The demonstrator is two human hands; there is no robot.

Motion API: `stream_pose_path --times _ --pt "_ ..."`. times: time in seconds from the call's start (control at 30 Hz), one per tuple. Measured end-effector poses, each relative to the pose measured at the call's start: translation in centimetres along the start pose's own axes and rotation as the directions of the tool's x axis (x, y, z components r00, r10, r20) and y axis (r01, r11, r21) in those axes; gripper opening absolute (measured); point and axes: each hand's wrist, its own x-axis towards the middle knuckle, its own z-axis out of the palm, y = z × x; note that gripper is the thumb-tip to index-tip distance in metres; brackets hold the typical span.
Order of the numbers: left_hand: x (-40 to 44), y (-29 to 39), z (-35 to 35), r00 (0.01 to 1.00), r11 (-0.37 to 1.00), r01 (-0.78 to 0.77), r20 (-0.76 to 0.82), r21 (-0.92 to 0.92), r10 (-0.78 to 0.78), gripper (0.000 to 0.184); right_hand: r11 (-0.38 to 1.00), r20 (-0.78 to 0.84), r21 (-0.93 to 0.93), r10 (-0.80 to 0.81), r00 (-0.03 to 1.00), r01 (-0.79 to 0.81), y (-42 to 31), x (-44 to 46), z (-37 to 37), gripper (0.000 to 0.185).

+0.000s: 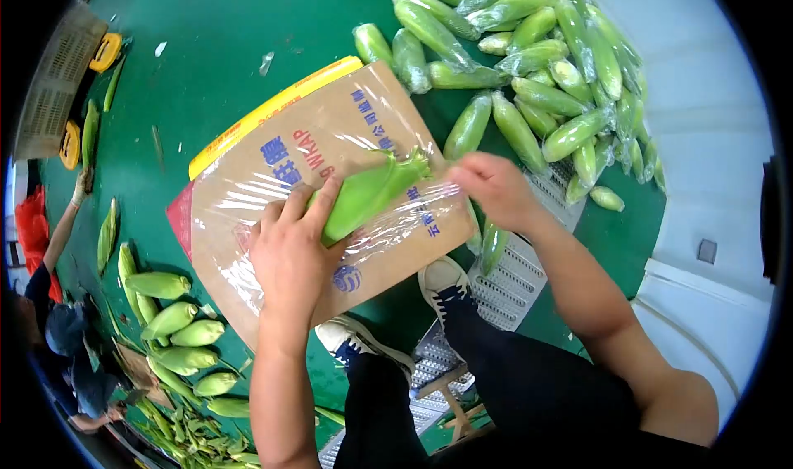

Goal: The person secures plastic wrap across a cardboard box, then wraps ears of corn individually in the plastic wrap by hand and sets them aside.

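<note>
Corn (359, 203) lies aslant on the film-covered box (227, 209), ragged end pointing upper right. Left hand (293, 242), fingers spread, touches its lower end; right hand (494, 190) curls closed just beyond the ragged end, its pinch on film unclear. Wrapped ears (537, 64) heap behind; bare ears (183, 357) lie left.

Centre: left hand (289, 246) on green corn ear (363, 198), over printed cardboard (227, 209); right hand (498, 190) beside its ragged end. Upper right: film-wrapped ears (537, 60).
</note>
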Motion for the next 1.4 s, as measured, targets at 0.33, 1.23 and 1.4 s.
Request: stream_pose_path --times 0.33,1.23,1.4 --pt "-0.7 -2.0 -1.4 0.986 0.996 0.062 0.161 -0.066 -0.051 0.073 0.796 -0.291 0.500 -0.217 0.932 0.342 -3.4 3.3 6.3 0.025" --pt "-13.5 -2.0 2.1 0.524 0.051 -0.140 -0.118 -0.989 -0.843 0.014 0.511 0.435 -0.429 -0.606 0.666 0.745 -6.5 3.3 8.4 0.087" --pt "-14.1 0.9 3.1 0.963 0.956 -0.038 -0.267 -0.291 -0.042 0.016 0.541 0.600 -0.393 -0.462 0.653 0.743 -6.5 0.3 8.4 0.085"
